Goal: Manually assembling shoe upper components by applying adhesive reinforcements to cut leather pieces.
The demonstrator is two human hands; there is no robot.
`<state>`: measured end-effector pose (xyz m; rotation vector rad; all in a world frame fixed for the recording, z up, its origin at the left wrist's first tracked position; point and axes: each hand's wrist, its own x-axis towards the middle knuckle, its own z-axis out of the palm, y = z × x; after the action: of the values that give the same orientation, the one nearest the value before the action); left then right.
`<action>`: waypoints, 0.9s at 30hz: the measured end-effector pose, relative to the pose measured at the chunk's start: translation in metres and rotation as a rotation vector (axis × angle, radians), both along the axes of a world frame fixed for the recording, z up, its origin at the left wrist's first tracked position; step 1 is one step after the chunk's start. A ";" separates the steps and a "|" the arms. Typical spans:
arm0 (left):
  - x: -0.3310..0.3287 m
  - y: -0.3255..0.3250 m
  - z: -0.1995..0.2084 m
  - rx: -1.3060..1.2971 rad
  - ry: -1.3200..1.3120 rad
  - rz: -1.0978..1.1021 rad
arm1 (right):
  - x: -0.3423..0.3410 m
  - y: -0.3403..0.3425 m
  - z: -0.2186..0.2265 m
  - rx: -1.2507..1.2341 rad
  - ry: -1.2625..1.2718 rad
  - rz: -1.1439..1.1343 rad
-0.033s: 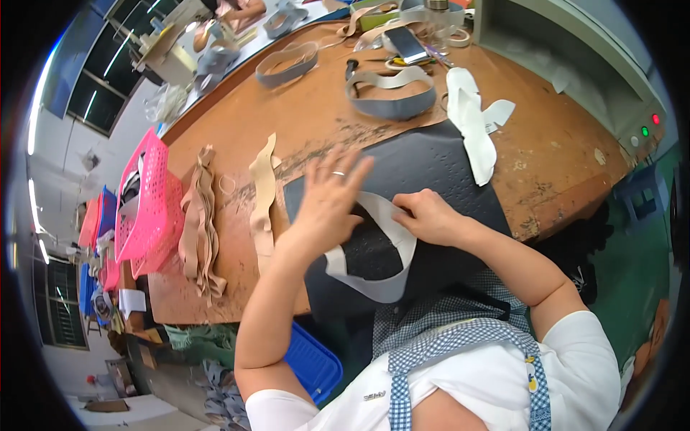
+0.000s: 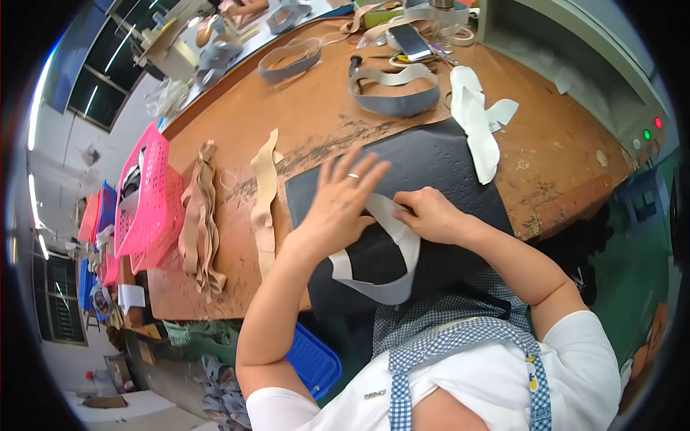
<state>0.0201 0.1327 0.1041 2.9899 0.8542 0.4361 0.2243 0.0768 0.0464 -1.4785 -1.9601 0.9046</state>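
A closed loop of light grey band [image 2: 392, 291] lies on a black perforated mat [image 2: 438, 154] at the table's near edge. My right hand [image 2: 436, 217] pinches the far right part of the loop between thumb and fingers. Over the loop's far left part, my left hand [image 2: 343, 200] is open with fingers spread, a ring on one of them. Its palm hides some of the band, so I cannot tell whether it touches it. White cut pieces [image 2: 476, 126] lie at the mat's far right corner.
Left of the mat are a beige strip [image 2: 265, 197], a bundle of tan strips [image 2: 200, 223] and a pink basket [image 2: 147, 201]. Farther back are two grey band loops [image 2: 395, 104] [image 2: 290, 70] and a phone [image 2: 410, 43]. A grey cabinet [image 2: 575, 54] stands at the right.
My left hand has shifted slightly to the right, closer to my right hand, fingers still spread. My right hand keeps its pinch on the band.
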 end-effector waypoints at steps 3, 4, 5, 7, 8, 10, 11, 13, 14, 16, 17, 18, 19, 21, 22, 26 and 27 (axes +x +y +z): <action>-0.007 0.004 -0.033 -0.163 -0.095 -0.045 | -0.010 0.002 -0.013 0.113 0.085 0.024; -0.011 0.007 -0.043 -0.277 -0.117 -0.035 | -0.017 0.001 -0.013 0.170 0.027 0.043; -0.014 0.008 -0.046 -0.272 -0.115 -0.004 | -0.023 0.001 -0.014 0.174 0.035 0.072; -0.016 0.010 -0.052 -0.427 -0.206 -0.050 | -0.029 0.001 -0.013 0.209 -0.170 0.027; -0.017 0.010 -0.052 -0.369 -0.207 -0.047 | -0.030 0.000 -0.012 0.227 -0.190 0.016; -0.016 0.011 -0.050 -0.240 -0.225 -0.043 | -0.027 0.005 -0.018 0.319 -0.188 -0.045; -0.017 0.009 -0.042 -0.235 -0.224 -0.015 | -0.026 0.010 -0.021 0.388 -0.165 -0.098; -0.018 0.005 -0.025 -0.148 -0.594 0.097 | -0.025 0.026 -0.017 0.434 -0.225 -0.260; -0.026 0.003 -0.014 -0.153 -0.647 0.173 | -0.023 0.035 -0.009 0.491 -0.314 -0.304; -0.051 0.005 -0.019 -0.204 -0.766 0.425 | -0.014 0.052 0.002 0.512 -0.411 -0.377; -0.067 0.007 -0.027 -0.247 -0.823 0.584 | -0.007 0.061 0.002 0.527 -0.443 -0.407; -0.084 0.008 -0.036 -0.271 -0.799 0.761 | -0.002 0.066 0.002 0.527 -0.445 -0.410; -0.099 0.010 -0.046 -0.297 -0.771 0.931 | 0.004 0.070 0.001 0.412 -0.525 -0.431; -0.134 0.008 -0.082 0.046 -0.586 1.144 | -0.001 0.069 0.009 0.308 -0.592 -0.428; -0.146 0.008 -0.095 0.044 -0.591 1.147 | -0.006 0.060 0.016 0.449 -0.591 -0.465; -0.163 0.007 -0.109 -0.009 -0.304 1.329 | -0.015 0.034 0.044 0.664 -0.437 -0.396; -0.163 0.007 -0.108 -0.034 -0.288 1.311 | -0.020 0.028 0.049 0.718 -0.328 -0.312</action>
<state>-0.1431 0.1396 -0.0040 1.8019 2.5455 0.7444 0.2039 0.1047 0.0951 -1.4670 -1.8908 -0.1906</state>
